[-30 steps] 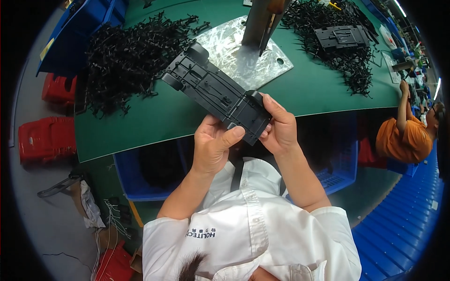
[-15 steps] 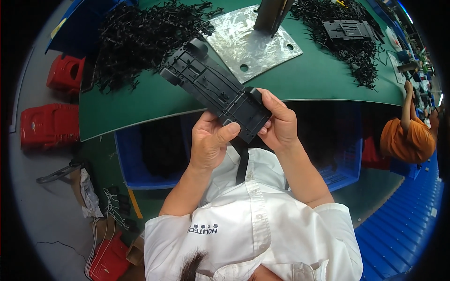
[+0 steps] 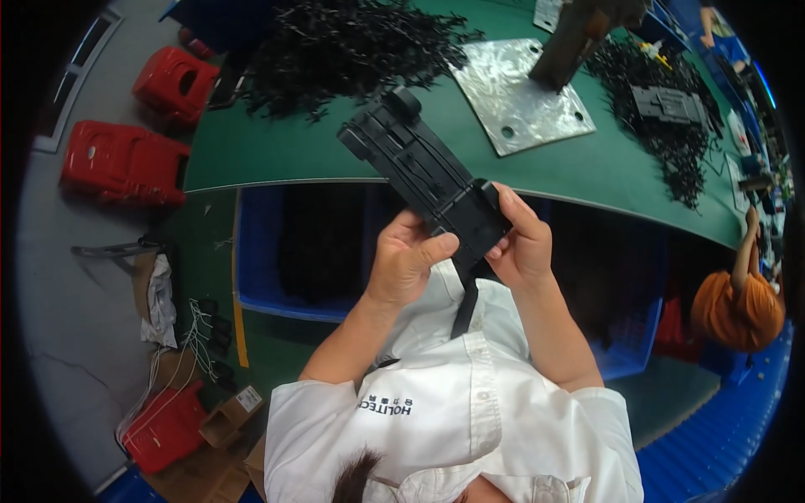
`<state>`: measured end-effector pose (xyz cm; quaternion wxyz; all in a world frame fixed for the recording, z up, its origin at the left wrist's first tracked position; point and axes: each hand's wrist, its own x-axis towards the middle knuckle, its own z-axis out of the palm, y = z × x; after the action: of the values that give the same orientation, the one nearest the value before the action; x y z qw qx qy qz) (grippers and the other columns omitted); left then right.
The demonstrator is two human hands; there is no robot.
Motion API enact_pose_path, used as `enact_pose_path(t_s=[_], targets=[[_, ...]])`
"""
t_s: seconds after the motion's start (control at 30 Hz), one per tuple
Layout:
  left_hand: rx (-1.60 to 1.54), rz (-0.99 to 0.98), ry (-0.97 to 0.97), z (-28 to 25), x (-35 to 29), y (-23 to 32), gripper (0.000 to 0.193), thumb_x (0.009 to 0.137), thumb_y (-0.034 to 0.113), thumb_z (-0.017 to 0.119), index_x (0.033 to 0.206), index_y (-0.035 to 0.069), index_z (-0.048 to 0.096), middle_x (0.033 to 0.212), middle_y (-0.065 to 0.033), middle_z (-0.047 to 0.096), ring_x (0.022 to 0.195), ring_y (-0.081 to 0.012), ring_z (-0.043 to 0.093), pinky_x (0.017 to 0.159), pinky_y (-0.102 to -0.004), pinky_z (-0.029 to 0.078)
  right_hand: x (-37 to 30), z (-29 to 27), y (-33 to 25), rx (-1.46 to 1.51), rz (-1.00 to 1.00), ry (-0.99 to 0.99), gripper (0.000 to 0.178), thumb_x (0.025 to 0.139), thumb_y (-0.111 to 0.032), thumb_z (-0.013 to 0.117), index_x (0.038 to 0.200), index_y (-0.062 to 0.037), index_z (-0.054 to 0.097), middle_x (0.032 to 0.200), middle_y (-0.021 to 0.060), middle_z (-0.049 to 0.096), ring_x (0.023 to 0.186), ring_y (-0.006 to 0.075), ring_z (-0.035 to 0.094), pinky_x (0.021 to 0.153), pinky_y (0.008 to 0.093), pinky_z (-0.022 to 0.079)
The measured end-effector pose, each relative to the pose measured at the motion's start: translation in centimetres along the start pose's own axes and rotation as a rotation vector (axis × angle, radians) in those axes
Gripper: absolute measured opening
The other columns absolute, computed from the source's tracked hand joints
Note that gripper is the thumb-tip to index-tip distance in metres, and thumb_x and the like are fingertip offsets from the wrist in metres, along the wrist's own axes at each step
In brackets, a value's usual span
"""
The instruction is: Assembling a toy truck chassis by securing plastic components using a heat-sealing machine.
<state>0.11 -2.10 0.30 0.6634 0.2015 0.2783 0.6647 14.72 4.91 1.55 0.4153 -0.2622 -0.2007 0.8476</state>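
Both my hands hold a long black plastic toy-car chassis (image 3: 432,172), tilted with its far end up and to the left. Raised wheel-arch shapes stand out at its corners. My left hand (image 3: 408,260) grips the near left edge, thumb pressed on top. Around the near right corner, my right hand (image 3: 521,235) has its thumb along the side and its fingers curled beneath. Beyond the chassis lies a heap of small black plastic parts (image 3: 352,50). A metal plate (image 3: 524,109) with holes and an upright post (image 3: 579,46) stands to its right.
The green table (image 3: 293,155) spans the far side. A second black parts pile (image 3: 683,159) at right has a similar chassis (image 3: 667,105) on it. Blue crates (image 3: 289,308) sit below the table edge. Red stools (image 3: 126,163) stand at left; a person in orange (image 3: 738,310) is at right.
My view has shifted, so the table and stools appear moved within it. Both hands keep the same hold on the chassis, which stays at nearly the same tilt.
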Motion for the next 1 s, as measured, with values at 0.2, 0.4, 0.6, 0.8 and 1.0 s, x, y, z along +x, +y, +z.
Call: enact_pose_path(t_s=[0.2,0.4,0.6,0.8,1.0], targets=[[0.017,0.029,0.02,-1.0,-1.7,0.4,0.042,0.076,0.0,0.067,0.115,0.002,0.052,0.109,-0.006,0.058,0.102,-0.0148,0.054,0.093,-0.0301,0.042,0.0,0.2,1.4,-0.043,0.037,-0.05,0.029,0.091,-0.023,0.05,0.109,0.0009,0.052,0.065,-0.0022,0.048,0.044,0.0018,0.034,0.039,0.0161,0.032],[0.056,0.088,0.038,-1.5,-2.5,0.5,0.043,0.076,-0.001,0.068,0.116,0.002,0.052,0.11,-0.0051,0.057,0.102,-0.0138,0.052,0.092,-0.029,0.041,0.4,0.2,2.4,-0.07,0.085,-0.089,0.027,0.091,-0.024,0.05,0.103,-0.0004,0.055,0.066,-0.002,0.05,0.045,0.0018,0.035,0.039,0.0163,0.032],[0.128,0.138,0.085,-1.9,-3.6,0.8,0.041,0.077,0.001,0.068,0.115,0.002,0.052,0.109,-0.0047,0.056,0.1,-0.0127,0.052,0.091,-0.0282,0.041,0.6,0.3,3.7,-0.029,0.128,-0.085,0.029,0.09,-0.025,0.051,0.102,0.0011,0.052,0.063,0.0038,0.05,0.042,0.0054,0.037,0.039,0.0176,0.034],[0.169,0.216,0.175,-3.0,-5.4,1.4,0.038,0.078,0.0,0.065,0.113,0.0,0.051,0.108,-0.0068,0.056,0.1,-0.0138,0.053,0.089,-0.0278,0.043,1.0,1.6,5.4,-0.211,0.196,-0.097,0.036,0.091,-0.027,0.053,0.114,-0.0007,0.054,0.075,-0.0006,0.056,0.049,0.003,0.041,0.043,0.017,0.038],[0.166,0.323,0.319,-5.0,-7.3,2.5,0.035,0.079,-0.001,0.064,0.111,-0.002,0.051,0.108,-0.007,0.057,0.1,-0.0137,0.053,0.091,-0.0279,0.042,2.2,1.8,7.3,-0.23,0.257,-0.178,0.046,0.09,-0.03,0.054,0.121,0.0034,0.05,0.097,0.0072,0.057,0.064,0.009,0.052,0.055,0.0235,0.048]])
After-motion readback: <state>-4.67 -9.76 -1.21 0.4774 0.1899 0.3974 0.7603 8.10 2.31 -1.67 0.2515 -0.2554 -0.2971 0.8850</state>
